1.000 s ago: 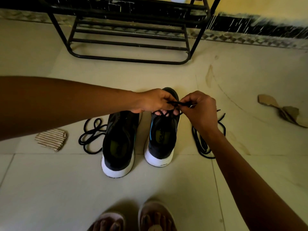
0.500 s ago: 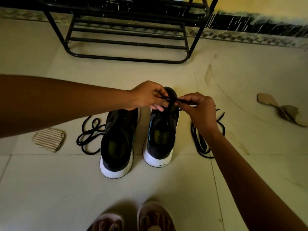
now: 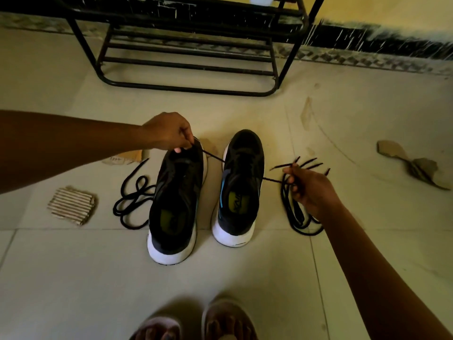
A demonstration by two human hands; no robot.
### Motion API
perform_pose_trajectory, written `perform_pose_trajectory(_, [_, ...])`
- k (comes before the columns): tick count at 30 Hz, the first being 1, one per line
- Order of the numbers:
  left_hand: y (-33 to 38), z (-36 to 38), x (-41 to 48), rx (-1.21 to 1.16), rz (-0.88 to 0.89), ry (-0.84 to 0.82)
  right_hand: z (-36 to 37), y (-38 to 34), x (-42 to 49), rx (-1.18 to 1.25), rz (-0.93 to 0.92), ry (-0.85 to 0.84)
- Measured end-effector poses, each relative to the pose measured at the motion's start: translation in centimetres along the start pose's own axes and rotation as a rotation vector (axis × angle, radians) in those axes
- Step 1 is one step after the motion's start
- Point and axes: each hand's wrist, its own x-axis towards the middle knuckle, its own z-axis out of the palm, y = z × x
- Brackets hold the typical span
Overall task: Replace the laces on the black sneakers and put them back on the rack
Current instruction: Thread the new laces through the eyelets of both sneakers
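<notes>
Pale floor tiles [image 3: 73, 278] hold two black mesh sneakers, white-soled: right sneaker [image 3: 241, 190] threaded by a black lace [image 3: 213, 156]. Left hand [image 3: 169, 134] pinches one end, right hand [image 3: 311, 190] the other, above coiled spare laces [image 3: 293, 217]. Beyond: a black metal rack [image 3: 191, 67], bottom shelf bare.

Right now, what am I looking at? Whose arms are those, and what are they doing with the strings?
The camera sits on a person's head and looks down, so those arms are that person's own. Two black sneakers stand on the tiled floor: the left sneaker and the right sneaker. The left hand and the right hand each pinch one end of a black lace that runs through the right sneaker. Loose laces lie left of the shoes, more by the right hand. Cardboard scraps lie around. A black rack waits ahead. The person's own feet show below.
</notes>
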Motion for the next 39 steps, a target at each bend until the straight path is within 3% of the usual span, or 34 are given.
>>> perform_pose_trajectory(6, [1.3, 0.7, 0.0, 0.124, 0.137, 0.021, 0.7, 0.5, 0.1, -0.207, 0.01, 0.072])
perform_pose_trajectory(10, [3.8, 2.7, -0.8, 0.121, 0.333, -0.03, 1.6, 0.8, -0.1, -0.755, -0.301, 0.27])
perform_pose_trajectory(12, [5.2, 3.9, -1.0, 0.114, 0.413, -0.039, 2.4, 0.4, -0.9, -0.694, -0.478, 0.168])
perform_pose_trajectory(15, [6.5, 5.2, -0.6, 0.316, 0.591, -0.006, 3.8, 0.2, -1.7, -0.689, -0.49, -0.084])
perform_pose_trajectory(18, [7.4, 5.4, -0.2, 0.59, 0.674, 0.007, 4.5, 0.7, -1.9, -0.825, -0.54, -0.076])
perform_pose_trajectory(22, [7.4, 5.2, -0.1, 0.6, 0.671, 0.007, 4.2, 1.0, -1.8, -0.665, -0.498, -0.069])
perform_pose_trajectory(27, [6.0, 5.0, 0.0, 0.633, 0.576, -0.075, 3.5, 0.8, -1.6, -0.764, -0.456, -0.125])
perform_pose_trajectory(30, [5.9, 4.5, -0.4, 0.411, 0.382, -0.166, 3.4, 0.2, -1.7, -0.932, -0.479, -0.156])
perform_pose_trajectory(35, [7.0, 4.0, -1.0, -0.613, -0.076, -0.312, 3.2, -1.5, -2.6, -0.966, -0.5, -0.132])
perform_pose_trajectory(39, [9.0, 4.3, -1.2, -0.974, -0.17, -0.292, 4.5, -3.9, -4.8, -1.001, -0.578, -0.223])
